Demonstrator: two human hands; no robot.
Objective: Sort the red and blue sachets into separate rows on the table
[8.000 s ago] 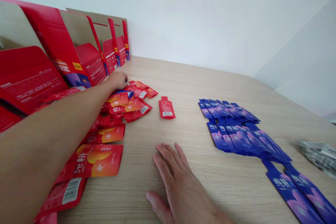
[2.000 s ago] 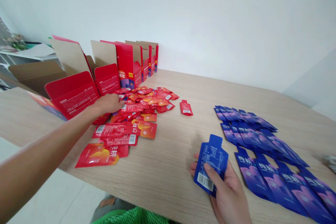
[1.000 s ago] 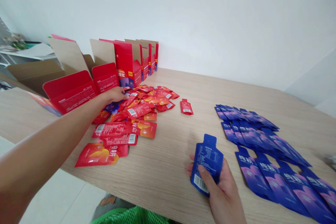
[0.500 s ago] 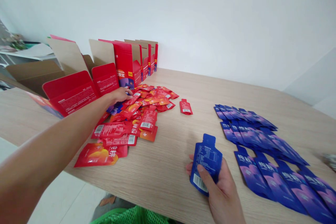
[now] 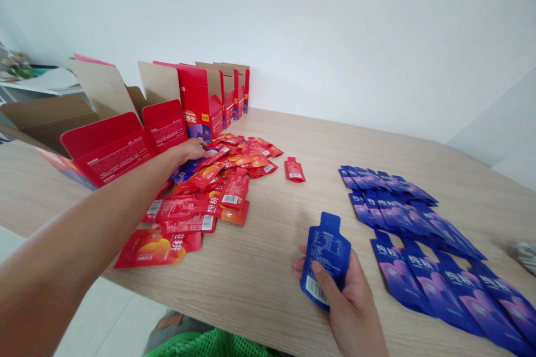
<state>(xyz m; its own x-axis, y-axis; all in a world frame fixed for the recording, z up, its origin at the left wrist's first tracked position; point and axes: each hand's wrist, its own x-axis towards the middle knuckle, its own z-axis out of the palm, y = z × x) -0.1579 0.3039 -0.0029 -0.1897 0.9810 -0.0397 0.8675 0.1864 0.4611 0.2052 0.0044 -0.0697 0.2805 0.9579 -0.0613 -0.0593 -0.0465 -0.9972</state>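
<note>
My left hand (image 5: 193, 150) reaches far out and rests among a loose heap of red pouches (image 5: 209, 184) on the wooden table (image 5: 268, 284); its fingers curl on a pouch I cannot name. A blue pouch (image 5: 186, 168) lies half buried in the heap just below that hand. My right hand (image 5: 347, 301) is near the table's front edge and grips a blue pouch (image 5: 325, 256), label and barcode facing up. A single red pouch (image 5: 294, 169) lies apart from the heap.
Rows of blue pouches (image 5: 419, 234) lie overlapped on the right. Several open red cartons (image 5: 125, 139) stand along the left, reaching back to the wall. A silvery item (image 5: 523, 250) sits at the right edge. Green mesh (image 5: 209, 343) shows below the table's front edge.
Since eight seconds ago my right hand has picked up a blue pouch. Over the last second my left hand has shifted slightly in the red heap, pushing pouches about.
</note>
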